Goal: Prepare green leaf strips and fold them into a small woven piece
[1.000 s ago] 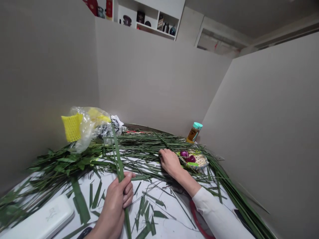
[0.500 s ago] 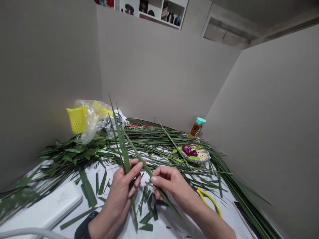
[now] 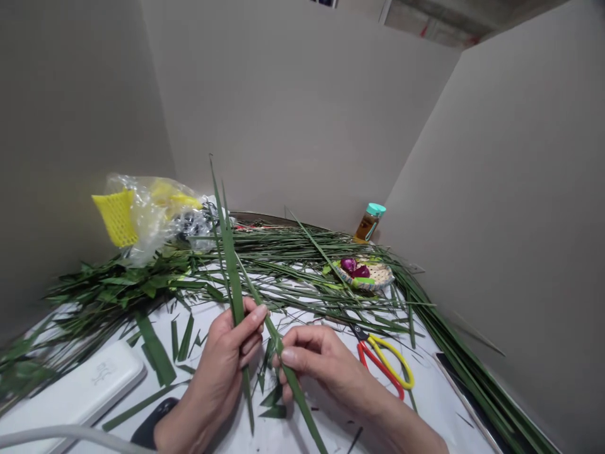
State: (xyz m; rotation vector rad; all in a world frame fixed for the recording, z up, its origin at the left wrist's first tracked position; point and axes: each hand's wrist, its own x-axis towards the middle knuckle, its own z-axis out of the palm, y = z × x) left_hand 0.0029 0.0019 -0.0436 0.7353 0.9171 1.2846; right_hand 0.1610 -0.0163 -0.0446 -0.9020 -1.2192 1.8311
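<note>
Long green leaf blades (image 3: 230,252) stand up out of my left hand (image 3: 236,340), pinched between thumb and fingers, with a tail hanging below the palm. Another narrow leaf strip (image 3: 302,403) runs slantwise from my left thumb across to my right hand (image 3: 307,359). My right thumb and fingers are closed on that strip, which continues down toward the front edge. Part of the strip is hidden behind the right fingers. Leaf scraps (image 3: 274,403) lie on the white table below. Scissors (image 3: 385,359) with one red and one yellow handle rest right of my right hand.
Many long leaves (image 3: 283,246) cover the back of the table. A small woven basket (image 3: 382,275) holds purple pieces. Behind it stands a teal-lidded bottle (image 3: 370,222). A plastic bag (image 3: 155,214) and leafy stems (image 3: 118,284) are at left, near a white device (image 3: 80,391) with a cable.
The view has tilted down and shifted slightly. My right hand has moved a little lower and left along the strip. More of the scissors shows, including the red handle.
</note>
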